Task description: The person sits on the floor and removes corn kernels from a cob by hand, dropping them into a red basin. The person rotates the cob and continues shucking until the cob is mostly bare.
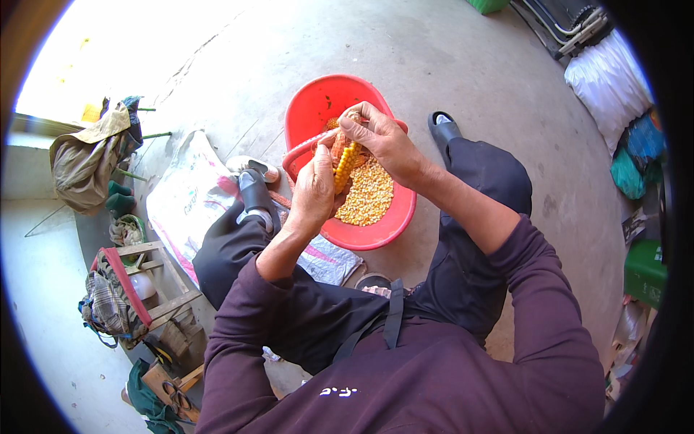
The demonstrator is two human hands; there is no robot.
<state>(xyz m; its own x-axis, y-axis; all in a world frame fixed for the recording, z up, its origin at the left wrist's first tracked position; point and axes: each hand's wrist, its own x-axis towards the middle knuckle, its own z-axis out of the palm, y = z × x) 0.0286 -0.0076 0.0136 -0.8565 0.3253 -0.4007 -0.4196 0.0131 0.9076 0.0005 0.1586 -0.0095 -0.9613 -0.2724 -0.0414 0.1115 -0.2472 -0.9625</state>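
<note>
Above a red plastic handled basket [398, 219], I hold a partly shelled corn cob [346, 165] between both hands. Yellow kernels still line one side of it, while an orange-red bare part shows beside them. My left hand [317, 190] grips the lower end from the left, its thumb pointing up along the cob. Around the upper end, my right hand [382, 144] has its thumb and fingers closed. Loose corn kernels [367, 198] cover the near part of the basket's bottom. More cobs lie behind my hands, mostly hidden by them and the handle.
A white woven sack [181, 187] lies on the concrete floor to the left. Beyond it stands a wooden frame [176, 304] with cloths over it. Scissors [178, 396] rest at lower left. At right are a stuffed white bag [610, 87] and a green bin [645, 274].
</note>
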